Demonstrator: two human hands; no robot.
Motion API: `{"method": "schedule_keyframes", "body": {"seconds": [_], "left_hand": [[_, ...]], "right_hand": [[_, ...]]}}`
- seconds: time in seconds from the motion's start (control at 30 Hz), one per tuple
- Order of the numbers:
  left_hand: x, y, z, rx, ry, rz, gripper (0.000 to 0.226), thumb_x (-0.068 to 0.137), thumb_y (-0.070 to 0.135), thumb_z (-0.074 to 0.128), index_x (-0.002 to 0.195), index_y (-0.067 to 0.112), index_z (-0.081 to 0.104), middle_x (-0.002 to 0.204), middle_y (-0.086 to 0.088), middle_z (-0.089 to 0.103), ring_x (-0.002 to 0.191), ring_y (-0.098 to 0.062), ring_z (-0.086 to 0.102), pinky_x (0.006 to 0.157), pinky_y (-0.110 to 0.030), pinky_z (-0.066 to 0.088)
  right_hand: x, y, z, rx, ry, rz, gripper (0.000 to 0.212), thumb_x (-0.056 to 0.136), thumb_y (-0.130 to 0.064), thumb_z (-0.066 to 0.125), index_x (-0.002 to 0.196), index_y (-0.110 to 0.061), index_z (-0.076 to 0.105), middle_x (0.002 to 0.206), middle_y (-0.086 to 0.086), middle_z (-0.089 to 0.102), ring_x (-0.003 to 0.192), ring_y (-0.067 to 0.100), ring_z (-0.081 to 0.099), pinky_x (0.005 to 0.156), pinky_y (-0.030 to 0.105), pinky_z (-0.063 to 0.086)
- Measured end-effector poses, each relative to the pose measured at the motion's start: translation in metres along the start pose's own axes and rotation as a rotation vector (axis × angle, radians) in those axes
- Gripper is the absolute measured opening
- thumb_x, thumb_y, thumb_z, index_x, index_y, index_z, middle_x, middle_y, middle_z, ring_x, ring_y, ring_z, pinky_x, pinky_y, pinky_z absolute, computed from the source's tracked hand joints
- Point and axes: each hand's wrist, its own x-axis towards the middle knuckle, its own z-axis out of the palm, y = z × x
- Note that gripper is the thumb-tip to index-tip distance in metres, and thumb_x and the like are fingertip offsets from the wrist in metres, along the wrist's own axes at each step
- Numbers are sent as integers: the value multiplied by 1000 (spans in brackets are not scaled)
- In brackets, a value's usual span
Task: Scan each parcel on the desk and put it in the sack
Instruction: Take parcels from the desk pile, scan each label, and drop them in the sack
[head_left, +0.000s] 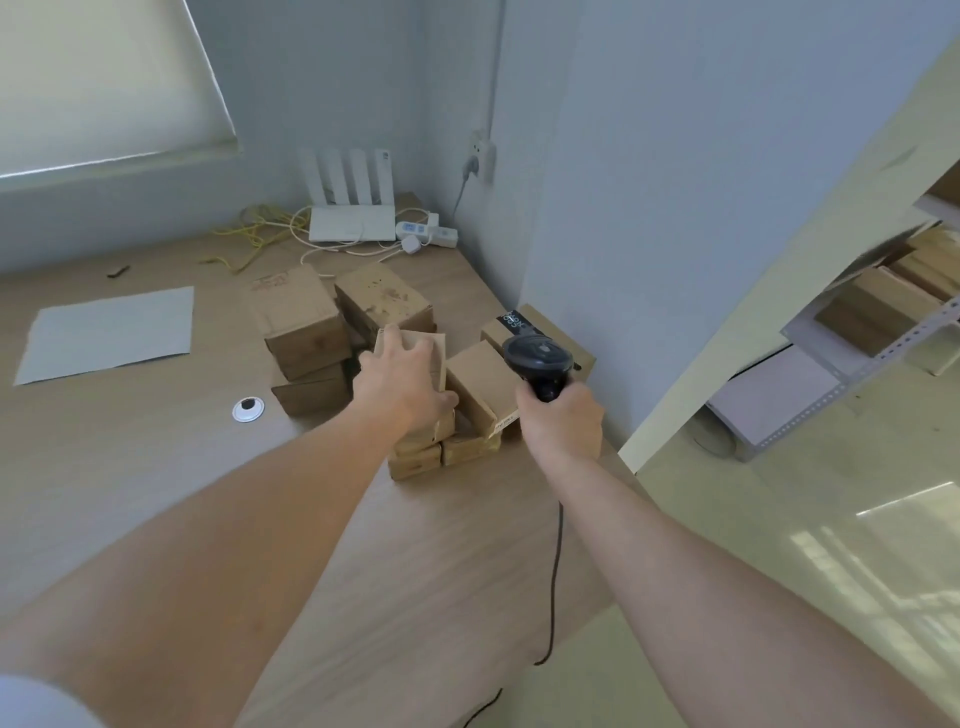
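Observation:
Several brown cardboard parcels are piled on the wooden desk near its right edge. My left hand grips a small flat parcel on top of a low stack, fingers over its far edge and thumb at its near side. My right hand holds a black barcode scanner by its handle, its head above a tilted parcel. The scanner's black cable hangs down past the desk edge. Larger parcels stand behind. No sack is in view.
A white router, a power strip and yellow cables lie at the desk's back corner. A grey sheet and a cable grommet are to the left. Metal shelving with boxes stands at the right.

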Motion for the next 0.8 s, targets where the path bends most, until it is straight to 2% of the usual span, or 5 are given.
{"method": "schedule_keyframes", "body": {"seconds": [0.17,0.33,0.47,0.7,0.8], "left_hand": [[-69,-19,-12,25,54,-67,71,82,62,73,139,31,45,159,-9,20,129,-46,41,91,-50,48],[-146,-53,-15,24,107,-151,65,80,61,73,131,31,48,149,-10,29,116,-45,53,87,-47,48],[-202,-86,-19,19,134,-245,65,81,61,72,134,34,46,142,-9,35,113,-42,52,82,-45,48],[-281,-160,-23,-52,134,-356,57,82,55,70,130,31,50,145,-5,34,111,-41,46,81,-40,40],[-312,-200,-23,-74,149,-382,55,83,54,71,128,29,52,143,-5,36,102,-35,39,80,-40,38]], "right_hand": [[-48,3,-8,52,-85,-97,18,92,-45,73,94,-28,67,88,-6,68,89,24,70,82,41,61],[-108,4,-6,53,-185,-166,24,92,-46,75,103,-25,71,97,-2,73,96,23,71,89,45,61],[-158,2,3,29,-243,-212,28,91,-50,75,104,-26,69,105,1,74,103,26,71,93,45,60],[-240,-5,32,-8,-335,-264,25,90,-49,74,96,-26,64,98,2,71,93,27,69,84,39,58],[-279,-10,52,-15,-356,-301,21,91,-44,73,94,-28,61,92,-1,63,88,25,61,80,33,51]]}}
